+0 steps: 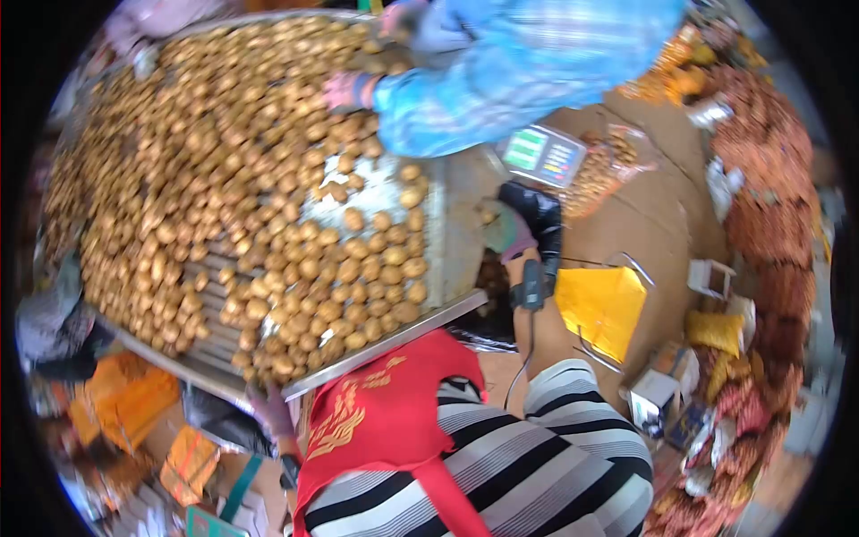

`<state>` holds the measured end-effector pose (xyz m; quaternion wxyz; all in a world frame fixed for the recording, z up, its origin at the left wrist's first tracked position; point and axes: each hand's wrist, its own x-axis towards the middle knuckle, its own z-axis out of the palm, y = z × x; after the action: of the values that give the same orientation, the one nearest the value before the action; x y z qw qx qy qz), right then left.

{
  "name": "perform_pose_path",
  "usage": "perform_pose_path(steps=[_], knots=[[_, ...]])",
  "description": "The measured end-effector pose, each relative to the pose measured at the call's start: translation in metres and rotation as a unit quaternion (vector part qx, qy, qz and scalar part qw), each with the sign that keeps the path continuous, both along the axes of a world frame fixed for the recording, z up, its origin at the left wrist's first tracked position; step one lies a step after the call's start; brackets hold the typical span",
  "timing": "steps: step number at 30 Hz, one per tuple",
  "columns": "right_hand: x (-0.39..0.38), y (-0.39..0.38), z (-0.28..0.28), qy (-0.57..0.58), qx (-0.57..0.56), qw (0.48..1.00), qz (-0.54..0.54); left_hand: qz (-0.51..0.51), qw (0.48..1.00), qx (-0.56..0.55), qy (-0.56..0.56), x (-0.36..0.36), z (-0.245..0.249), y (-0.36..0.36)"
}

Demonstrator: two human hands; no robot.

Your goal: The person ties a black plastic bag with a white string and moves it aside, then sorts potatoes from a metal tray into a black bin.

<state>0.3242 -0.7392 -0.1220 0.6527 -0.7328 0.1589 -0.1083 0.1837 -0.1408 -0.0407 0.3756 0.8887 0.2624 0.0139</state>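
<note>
A large metal sorting table [436, 259] is heaped with small potatoes [349, 268], loosely spread near me. My left hand [271, 410], in a purplish glove, rests at the table's near rim with its fingers apart, close to the nearest potatoes. Off the table's right end, my right hand [510, 231] reaches over the mouth of a black plastic bag [535, 208]. It wears a green and purple glove, and a brownish spot shows by its fingers. Those fingers are blurred, so I cannot tell whether they grip anything.
A co-worker's blue plaid sleeve [474, 98] crosses the far side, with a pink-gloved hand [349, 91] on the potatoes. Beyond the black bag lie a digital scale [543, 154], a netted bag of potatoes [595, 174] and a yellow bag [601, 309]. Red net sacks [769, 161] line the right.
</note>
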Motion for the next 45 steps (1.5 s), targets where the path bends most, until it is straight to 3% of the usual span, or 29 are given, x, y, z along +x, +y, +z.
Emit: perform_pose_path(steps=[1,2,3,5,6,7,9,11,12,13,14,15,16,17,18,20,21,22,23,24,26,27,29,35,39,44,45], knots=[[-0.01,-0.024,-0.012,0.012,-0.057,0.998,-0.003,-0.029,0.999,0.028,0.013,-0.005,-0.014,0.013],[-0.018,-0.039,-0.005,0.025,-0.114,0.993,-0.007,-0.062,0.996,0.059,0.026,0.002,0.003,0.004],[-0.024,-0.046,0.02,0.039,-0.169,0.985,-0.012,-0.073,0.99,0.103,0.063,0.012,0.034,-0.017],[-0.03,-0.079,0.079,0.095,-0.364,0.924,0.07,-0.078,0.99,0.106,0.055,0.01,0.023,-0.009],[-0.027,-0.1,0.083,0.086,-0.4,0.909,0.077,-0.086,0.989,0.103,0.061,0.011,0.021,-0.006],[-0.029,-0.14,0.088,0.064,-0.42,0.904,0.044,-0.082,0.989,0.106,0.063,0.014,0.021,-0.011],[-0.031,-0.256,0.095,0.025,-0.441,0.897,-0.034,-0.036,0.997,-0.001,0.068,0.019,0.034,-0.022],[-0.032,-0.376,0.077,-0.03,-0.397,0.908,-0.132,-0.04,0.996,0.031,0.073,0.019,0.038,-0.019],[-0.019,-0.304,0.125,0.047,-0.22,0.954,-0.2,-0.054,0.994,0.064,0.068,0.02,0.036,-0.013],[-0.003,-0.217,0.184,0.1,-0.035,0.95,-0.294,-0.073,0.992,0.087,0.061,0.023,0.032,-0.008],[-0.01,-0.201,0.164,0.055,-0.181,0.963,-0.19,-0.059,0.993,0.087,0.052,0.022,0.028,-0.006],[-0.012,-0.149,0.158,0.027,-0.122,0.983,-0.138,-0.046,0.994,0.086,0.044,0.02,0.026,-0.005],[-0.016,-0.104,0.144,0.094,-0.067,0.989,-0.094,-0.043,0.995,0.082,0.031,0.021,0.032,-0.007],[-0.026,-0.058,0.134,0.127,0.093,0.988,0.006,-0.036,0.996,0.078,0.024,0.022,0.04,-0.011],[-0.028,-0.002,0.135,0.189,0.022,0.979,0.073,-0.044,0.994,0.095,0.018,0.019,0.036,-0.003],[-0.04,0.044,0.039,0.186,-0.15,0.965,0.113,-0.067,0.988,0.137,0.007,0.02,0.035,0.003],[-0.032,0.103,0.09,0.284,-0.279,0.912,0.101,-0.08,0.983,0.165,0.006,0.02,0.04,0.003],[-0.037,0.117,0.065,0.231,-0.38,0.893,0.07,-0.103,0.972,0.212,-0.009,0.017,0.03,0.013],[-0.038,0.129,0.04,0.171,-0.474,0.863,0.036,-0.107,0.968,0.228,0.02,0.015,0.025,0.021],[-0.031,0.131,0.045,0.167,-0.473,0.864,0.044,-0.122,0.964,0.233,0.041,0.014,0.023,0.026],[-0.022,0.127,0.064,0.29,-0.248,0.921,0.079,-0.157,0.954,0.229,0.114,0.013,0.019,0.036],[-0.02,0.128,0.061,0.291,-0.246,0.921,0.085,-0.173,0.95,0.224,0.129,0.016,0.026,0.035],[-0.012,0.127,0.058,0.338,-0.443,0.825,0.093,-0.206,0.942,0.196,0.179,0.023,0.031,0.043],[-0.007,0.107,0.057,0.339,-0.459,0.821,0.033,-0.226,0.918,0.212,0.25,0.038,0.041,0.037],[-0.008,0.07,0.037,0.272,-0.555,0.786,0.005,-0.247,0.912,0.232,0.232,0.042,0.031,0.039],[-0.043,0.037,0.041,0.279,-0.422,0.859,-0.075,-0.289,0.921,0.124,0.231,0.053,0.039,0.037],[-0.058,0.045,0.064,0.306,-0.323,0.891,-0.094,-0.291,0.921,0.121,0.228,0.055,0.041,0.039]])
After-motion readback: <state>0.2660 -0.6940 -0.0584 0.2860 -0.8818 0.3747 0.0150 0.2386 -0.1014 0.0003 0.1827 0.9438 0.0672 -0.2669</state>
